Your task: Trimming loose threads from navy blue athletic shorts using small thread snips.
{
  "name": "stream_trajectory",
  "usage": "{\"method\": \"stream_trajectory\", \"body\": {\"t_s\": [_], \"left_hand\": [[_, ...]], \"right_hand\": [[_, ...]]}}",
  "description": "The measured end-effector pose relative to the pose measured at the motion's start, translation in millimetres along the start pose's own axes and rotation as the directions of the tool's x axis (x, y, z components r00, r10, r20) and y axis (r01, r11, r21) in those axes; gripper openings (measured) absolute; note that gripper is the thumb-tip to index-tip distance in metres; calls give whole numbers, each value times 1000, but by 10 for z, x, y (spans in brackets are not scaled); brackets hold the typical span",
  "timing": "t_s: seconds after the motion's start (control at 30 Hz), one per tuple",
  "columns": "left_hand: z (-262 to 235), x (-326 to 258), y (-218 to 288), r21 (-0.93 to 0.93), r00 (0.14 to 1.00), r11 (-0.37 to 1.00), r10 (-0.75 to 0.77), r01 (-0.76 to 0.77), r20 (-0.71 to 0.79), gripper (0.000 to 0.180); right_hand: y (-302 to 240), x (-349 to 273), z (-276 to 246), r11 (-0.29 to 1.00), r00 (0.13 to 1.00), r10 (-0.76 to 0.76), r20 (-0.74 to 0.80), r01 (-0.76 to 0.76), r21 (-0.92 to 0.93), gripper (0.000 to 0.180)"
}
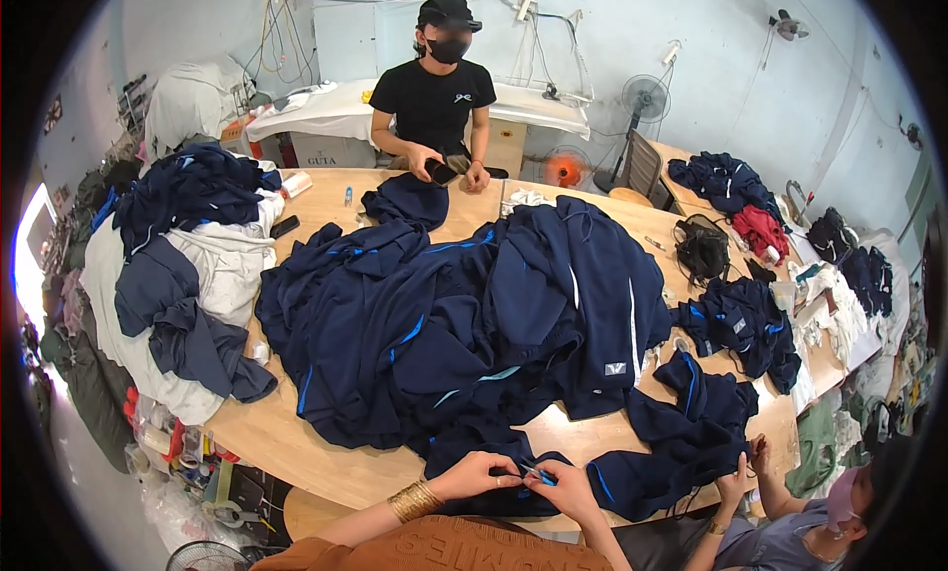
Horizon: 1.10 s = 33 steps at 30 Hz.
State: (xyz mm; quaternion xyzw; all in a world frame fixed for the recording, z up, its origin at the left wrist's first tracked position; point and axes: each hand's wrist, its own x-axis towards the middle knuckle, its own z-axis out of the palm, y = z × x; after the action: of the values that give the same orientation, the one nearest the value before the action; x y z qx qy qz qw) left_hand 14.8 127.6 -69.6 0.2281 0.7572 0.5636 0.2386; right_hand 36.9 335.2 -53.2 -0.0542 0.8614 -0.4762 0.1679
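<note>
Left hand: the wearer's left hand [484, 472] rested at the near table edge, fingers curled and pinching a fold of the dark navy garment [494, 492], seemingly to hold the cloth taut; a gold bangle [415, 500] circled the wrist.
Right hand: the right hand [565, 484] lay just beside the left, fingers closed around a small blue-handled tool [538, 473], likely a thread snip, its tip pointed toward the pinched fold.
Worked garment: it lay on the near rim of the wooden table [286, 438], directly under both hands, close enough for fine work.
Central pile: a large heap of navy garments with blue and white trim [464, 324] covered the table's middle, within reach of everyone seated around it.
Left stack: navy and white pieces [188, 265] were heaped at the left end, apart from the main pile, perhaps as a sorted batch.
Person opposite: a person in a black shirt [434, 102] stood at the far side, holding a dark phone-like object [441, 172].
Person at lower right: another person's hands [743, 477] gripped a separate navy garment [671, 448].
Surroundings: a standing fan [645, 99] stood by the back wall, and smaller clothing heaps [736, 319] occupied the right end.
</note>
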Motion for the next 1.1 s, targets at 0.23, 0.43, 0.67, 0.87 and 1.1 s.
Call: {"method": "stream_trajectory", "body": {"t_s": [0.23, 0.43, 0.67, 0.87, 1.1], "left_hand": [[-17, 9, 36, 19, 1000, 1000, 6, -7, 2, 25], [-17, 19, 20, -11, 1000, 1000, -6, 6, 8, 25], [-12, 17, 27, 12, 1000, 1000, 6, -6, 2, 24], [8, 9, 12, -12, 999, 1000, 14, -14, -33, 22], [25, 27, 41, -53, 999, 998, -33, 31, -40, 22]], "right_hand": [[-32, 15, -31, 1000, 1000, -2, 12, 2, -12, 29], [-32, 22, -37, 1000, 1000, -15, 9, 15, -15, 30], [-68, 9, -41, 1000, 1000, 12, 7, -12, -29, 29], [-97, 9, -45, 1000, 1000, -4, -1, 4, -24, 28], [-132, 15, -79, 999, 999, -40, 28, 41, -35, 27]]}}
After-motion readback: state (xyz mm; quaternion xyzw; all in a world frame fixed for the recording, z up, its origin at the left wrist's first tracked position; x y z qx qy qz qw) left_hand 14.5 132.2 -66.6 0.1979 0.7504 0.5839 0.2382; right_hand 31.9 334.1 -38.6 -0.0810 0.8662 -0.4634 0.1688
